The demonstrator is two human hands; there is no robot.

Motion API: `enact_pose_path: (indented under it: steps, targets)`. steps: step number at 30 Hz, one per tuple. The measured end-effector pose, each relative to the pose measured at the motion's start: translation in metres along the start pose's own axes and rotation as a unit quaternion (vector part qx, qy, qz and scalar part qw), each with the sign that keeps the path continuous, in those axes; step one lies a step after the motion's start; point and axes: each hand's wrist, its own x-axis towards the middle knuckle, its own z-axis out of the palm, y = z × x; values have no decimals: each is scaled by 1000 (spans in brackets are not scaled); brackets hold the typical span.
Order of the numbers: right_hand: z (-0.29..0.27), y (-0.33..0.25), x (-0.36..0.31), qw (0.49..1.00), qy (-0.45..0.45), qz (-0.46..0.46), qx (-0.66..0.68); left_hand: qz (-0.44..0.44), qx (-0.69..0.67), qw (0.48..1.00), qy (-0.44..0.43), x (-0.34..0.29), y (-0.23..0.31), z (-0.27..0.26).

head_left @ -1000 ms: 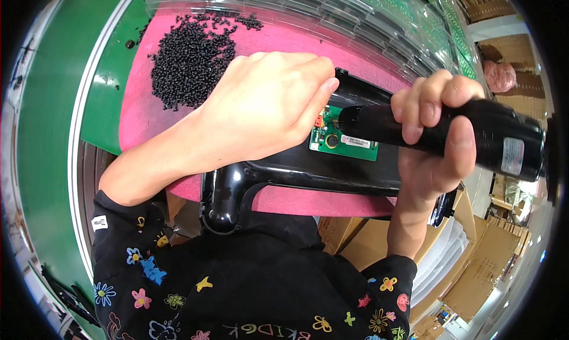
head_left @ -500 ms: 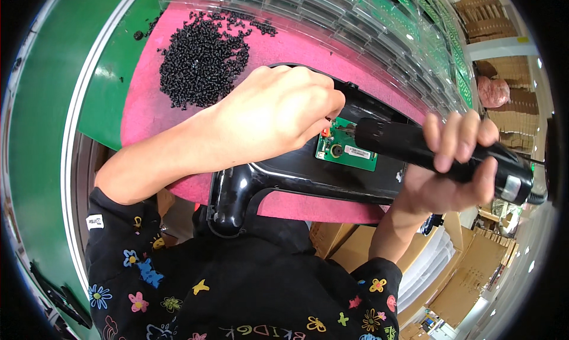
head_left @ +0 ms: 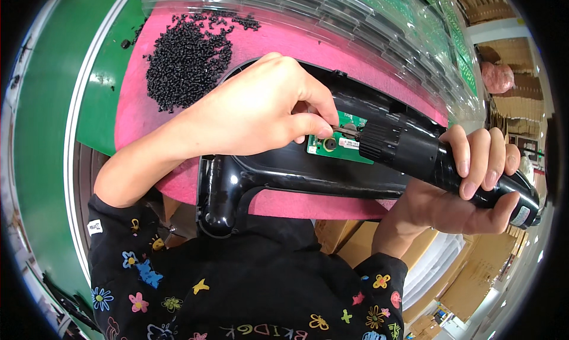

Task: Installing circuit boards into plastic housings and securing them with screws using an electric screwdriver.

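My right hand (head_left: 474, 180) is wrapped round a black electric screwdriver (head_left: 409, 144), which lies tilted with its bit pointing left. Thumb and forefinger of my left hand (head_left: 278, 103) are pinched together at the tip of that bit; whatever they hold there is hidden or too small to make out. Under the bit is a green circuit board (head_left: 341, 153) with a round black part and a white label. It sits inside a glossy black plastic housing (head_left: 296, 177), partly covered by my left hand and the screwdriver.
A heap of small black screws (head_left: 186, 64) lies on the pink mat (head_left: 133, 115) to the left. Stacked clear plastic trays (head_left: 332, 26) line the far side, with green boards in them at the right. An open cardboard box (head_left: 415, 251) stands below the mat's right end.
The screwdriver and my right hand have shifted right and slightly down. My left fingers now meet at the bit tip. The housing and screw heap appear further left in view.
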Motion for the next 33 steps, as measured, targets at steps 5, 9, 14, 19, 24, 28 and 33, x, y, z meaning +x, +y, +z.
enact_pose_path:
  steps: [5,9,14,19,24,28,33]
  targets:
    - [-3,-4,-1,1000,-27,12,10,23,-6,1000,-14,1,0,0]
    - [-3,-7,-3,998,-38,39,32,81,-74,992,-60,3,-5,4]
    - [-2,-3,-4,995,-42,53,77,63,-64,988,-122,4,-5,-1]
    - [-3,-4,-4,995,-37,50,81,40,-73,986,-143,3,-1,-2]
    - [-2,-2,-6,994,-41,51,87,59,-58,985,-151,3,-4,-2]
    - [0,-3,-5,996,-32,29,75,18,-182,978,-97,3,-8,5]
    - [-2,-2,-5,999,-14,25,18,218,141,961,99,5,-10,7]
